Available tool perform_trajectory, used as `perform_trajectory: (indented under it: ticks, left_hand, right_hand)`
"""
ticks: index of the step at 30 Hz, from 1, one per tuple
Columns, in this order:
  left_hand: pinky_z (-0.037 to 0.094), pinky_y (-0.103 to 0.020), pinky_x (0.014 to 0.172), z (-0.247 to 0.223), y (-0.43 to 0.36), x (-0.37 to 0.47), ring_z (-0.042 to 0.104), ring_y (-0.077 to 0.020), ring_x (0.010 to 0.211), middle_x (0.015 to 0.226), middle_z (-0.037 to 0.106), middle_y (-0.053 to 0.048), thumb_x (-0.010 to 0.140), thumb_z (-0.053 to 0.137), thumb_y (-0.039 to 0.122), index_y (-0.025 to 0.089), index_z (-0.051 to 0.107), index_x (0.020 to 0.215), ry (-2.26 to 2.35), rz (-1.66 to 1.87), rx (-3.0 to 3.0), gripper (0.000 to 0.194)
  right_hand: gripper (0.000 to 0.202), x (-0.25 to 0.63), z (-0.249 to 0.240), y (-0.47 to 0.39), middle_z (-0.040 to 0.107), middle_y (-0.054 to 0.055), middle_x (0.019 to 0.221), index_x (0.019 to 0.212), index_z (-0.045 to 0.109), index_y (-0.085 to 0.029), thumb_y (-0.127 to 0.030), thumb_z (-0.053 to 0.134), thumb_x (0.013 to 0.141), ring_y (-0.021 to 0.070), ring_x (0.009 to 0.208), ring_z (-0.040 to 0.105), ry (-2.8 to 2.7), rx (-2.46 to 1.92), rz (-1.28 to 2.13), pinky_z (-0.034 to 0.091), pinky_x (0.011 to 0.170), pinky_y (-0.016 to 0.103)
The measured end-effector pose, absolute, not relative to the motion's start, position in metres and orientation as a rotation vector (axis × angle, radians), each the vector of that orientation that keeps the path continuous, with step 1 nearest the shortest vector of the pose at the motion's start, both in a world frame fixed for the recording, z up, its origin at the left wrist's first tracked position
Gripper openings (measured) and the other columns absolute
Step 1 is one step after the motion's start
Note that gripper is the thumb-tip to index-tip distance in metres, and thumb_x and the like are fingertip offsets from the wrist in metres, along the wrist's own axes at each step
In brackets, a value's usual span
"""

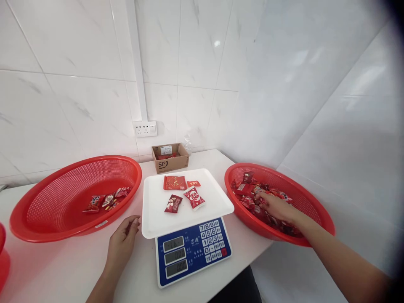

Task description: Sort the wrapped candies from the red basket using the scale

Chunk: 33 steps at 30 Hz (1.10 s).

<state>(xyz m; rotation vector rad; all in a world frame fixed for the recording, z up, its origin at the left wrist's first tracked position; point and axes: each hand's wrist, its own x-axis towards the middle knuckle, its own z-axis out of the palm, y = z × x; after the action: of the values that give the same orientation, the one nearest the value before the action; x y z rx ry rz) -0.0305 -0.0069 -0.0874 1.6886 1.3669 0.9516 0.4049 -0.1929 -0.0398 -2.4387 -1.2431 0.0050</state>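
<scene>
My right hand (276, 207) reaches into the right red basket (306, 206), its fingers closed around a small red snack packet (262, 202) that they partly hide. More red and dark-red packets (248, 203) lie piled around it. My left hand (124, 235) rests by the left edge of the white scale tray (158, 219), fingers loosely curled with nothing visible in them. On that tray lie a large red packet (174, 182), a small red packet (193, 183), a dark-red packet (173, 203) and a red-and-white packet (194, 198).
A blue scale panel (194, 252) with keys and displays sits before the tray. The left red basket (63, 185) holds several packets (109, 200). Behind the tray stands a cardboard box (172, 163) beside a clear plastic bottle (187, 144). Another red basket edge (2, 256) shows far left.
</scene>
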Motion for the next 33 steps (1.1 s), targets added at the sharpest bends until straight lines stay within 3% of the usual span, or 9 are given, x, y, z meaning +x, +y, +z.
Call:
perform_trajectory:
  ticks: [5, 12, 16, 23, 33]
  left_hand:
    - [0.051, -0.027, 0.061, -0.089, -0.006, -0.030, 0.063, -0.0204, 0.070, 0.080, 0.068, -0.003, 0.068, 0.048, 0.052, 0.023, 0.061, 0.083, 1.378, 0.975, 1.718, 0.035]
    - [0.050, -0.027, 0.058, -0.088, -0.006, -0.030, 0.063, -0.0211, 0.071, 0.081, 0.068, -0.004, 0.069, 0.046, 0.053, 0.023, 0.061, 0.085, 1.380, 0.940, 1.736, 0.037]
    - [0.051, -0.027, 0.062, -0.089, -0.006, -0.032, 0.063, -0.0212, 0.074, 0.084, 0.068, -0.004, 0.070, 0.046, 0.053, 0.022, 0.061, 0.086, 1.370, 0.954, 1.728, 0.038]
    - [0.052, -0.030, 0.065, -0.094, -0.002, -0.035, 0.064, -0.0210, 0.075, 0.084, 0.067, -0.005, 0.070, 0.047, 0.055, 0.020, 0.061, 0.089, 1.352, 0.972, 1.697, 0.042]
    - [0.051, -0.030, 0.068, -0.094, -0.005, -0.032, 0.063, -0.0215, 0.079, 0.087, 0.067, -0.005, 0.072, 0.047, 0.052, 0.021, 0.061, 0.086, 1.293, 0.983, 1.688, 0.037]
  right_hand:
    - [0.016, 0.406, -0.016, -0.192, 0.067, 0.006, 0.089, 0.087, 0.058, -0.023, -0.023, 0.045, 0.078, 0.0223, 0.079, 0.062, -1.179, -2.479, -0.001, 0.045, 0.067, 0.032]
    - [0.023, 0.365, 0.019, -0.151, 0.062, 0.005, 0.104, 0.099, 0.053, -0.023, -0.034, 0.039, 0.084, 0.0198, 0.095, 0.057, -1.206, -2.274, -0.163, 0.043, 0.081, 0.033]
    - [0.023, 0.322, 0.023, -0.109, 0.058, 0.003, 0.115, 0.105, 0.052, -0.023, -0.030, 0.041, 0.085, 0.0173, 0.103, 0.054, -1.409, -2.124, -0.135, 0.041, 0.086, 0.030]
    - [0.024, 0.267, 0.013, -0.067, 0.057, 0.004, 0.113, 0.107, 0.053, -0.027, -0.028, 0.045, 0.084, 0.0206, 0.087, 0.060, -1.667, -2.015, -0.009, 0.044, 0.068, 0.032]
    - [0.035, 0.242, 0.009, -0.060, 0.052, 0.005, 0.121, 0.120, 0.042, -0.023, -0.027, 0.042, 0.086, 0.0146, 0.103, 0.054, -1.700, -1.816, 0.135, 0.044, 0.086, 0.027]
